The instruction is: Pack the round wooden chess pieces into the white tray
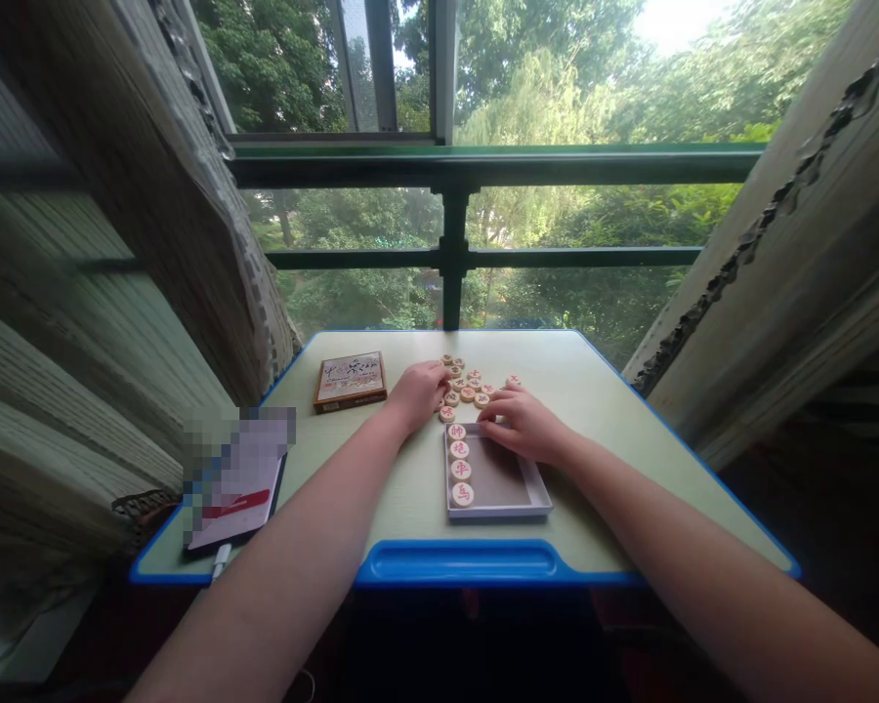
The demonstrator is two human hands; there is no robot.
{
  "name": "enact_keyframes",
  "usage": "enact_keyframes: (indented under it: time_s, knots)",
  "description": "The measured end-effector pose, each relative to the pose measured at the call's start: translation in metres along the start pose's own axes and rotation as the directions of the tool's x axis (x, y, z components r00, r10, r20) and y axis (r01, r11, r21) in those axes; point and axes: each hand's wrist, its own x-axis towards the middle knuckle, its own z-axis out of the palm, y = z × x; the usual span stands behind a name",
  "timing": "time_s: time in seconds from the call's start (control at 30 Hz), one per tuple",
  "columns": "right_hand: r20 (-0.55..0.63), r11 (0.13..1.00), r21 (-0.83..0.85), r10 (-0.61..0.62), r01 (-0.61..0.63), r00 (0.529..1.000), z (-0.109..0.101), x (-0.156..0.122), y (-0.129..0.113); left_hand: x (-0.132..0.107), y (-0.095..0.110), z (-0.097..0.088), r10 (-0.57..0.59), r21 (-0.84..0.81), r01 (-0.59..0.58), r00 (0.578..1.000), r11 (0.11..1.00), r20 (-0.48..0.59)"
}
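Observation:
A shallow open box [546, 496] stands on the table in front of me. Down its left side runs a column of round Chinese chess pieces with red characters, the lowest being a horse piece [463, 494]. Beyond the box lies a loose cluster of more pieces, among them a red-marked piece [467, 394]. My left hand [417, 395] is at the cluster's left edge, fingers curled together; whatever they grip is hidden. Over the box's far right corner hovers my right hand [523, 425], its fingers loosely bent and apart, with no piece visible in them.
A printed box lid [350, 381] lies at the back left of the table [601, 391]. Near the left edge is a tablet-like device [245, 478], partly blurred out, with a white cable plug [221, 561]. A blue tray groove [465, 561] lines the front edge. Curtains flank the window.

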Motion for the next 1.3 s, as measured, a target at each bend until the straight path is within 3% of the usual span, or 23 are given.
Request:
enact_keyframes:
  time_s: [0.17, 0.27, 0.4, 0.5, 0.57, 0.67, 0.8, 0.97, 1.07, 1.2, 1.3]
  knots:
    - [-0.023, 1.000, -0.016, -0.024, 0.024, 0.999, -0.003, 0.000, -0.001, 0.001, 0.001, -0.005, -0.042, -0.074, 0.037, 0.997, 0.997, -0.068]
    - [-0.127, 1.000, -0.024, -0.013, 0.010, 0.992, -0.005, 0.000, 0.000, 0.002, 0.007, -0.009, -0.145, -0.316, 0.114, 0.986, 0.942, -0.078]
    - [-0.326, 1.000, -0.017, -0.002, -0.004, 0.946, -0.002, 0.000, 0.005, 0.001, 0.022, -0.015, -0.255, -0.719, 0.259, 0.960, 0.645, 0.117]
    - [-0.368, 0.999, -0.013, -0.039, 0.037, 0.929, 0.001, 0.000, 0.009, 0.000, 0.032, -0.019, -0.247, -0.834, 0.331, 0.939, 0.441, 0.241]
    - [-0.366, 0.998, -0.013, -0.061, 0.060, 0.929, 0.001, 0.000, 0.009, -0.001, 0.036, -0.021, -0.242, -0.851, 0.362, 0.927, 0.379, 0.287]
    - [-0.347, 0.997, -0.005, -0.071, 0.074, 0.935, -0.001, 0.000, 0.005, -0.002, 0.039, -0.022, -0.231, -0.847, 0.394, 0.916, 0.357, 0.329]
    - [-0.282, 0.999, 0.021, -0.043, 0.050, 0.959, -0.005, -0.001, -0.001, -0.002, 0.039, -0.024, -0.220, -0.823, 0.387, 0.921, 0.415, 0.321]
    - [-0.098, 0.998, 0.040, -0.040, 0.044, 0.994, -0.011, -0.002, -0.006, 0.000, 0.035, -0.026, -0.348, -0.708, 0.344, 0.926, 0.617, 0.147]
    - [0.000, 0.999, 0.028, -0.043, 0.043, 0.999, -0.013, -0.002, -0.009, 0.000, 0.032, -0.025, -0.329, -0.609, 0.348, 0.933, 0.713, 0.148]
    - [0.102, 0.999, 0.014, -0.040, 0.039, 0.994, -0.010, -0.002, -0.011, -0.002, 0.028, -0.022, -0.170, -0.256, 0.202, 0.975, 0.945, 0.143]
    - [0.135, 0.999, 0.006, -0.036, 0.035, 0.990, -0.008, -0.002, -0.011, -0.005, 0.027, -0.020, -0.071, 0.048, 0.065, 0.987, 0.997, 0.147]
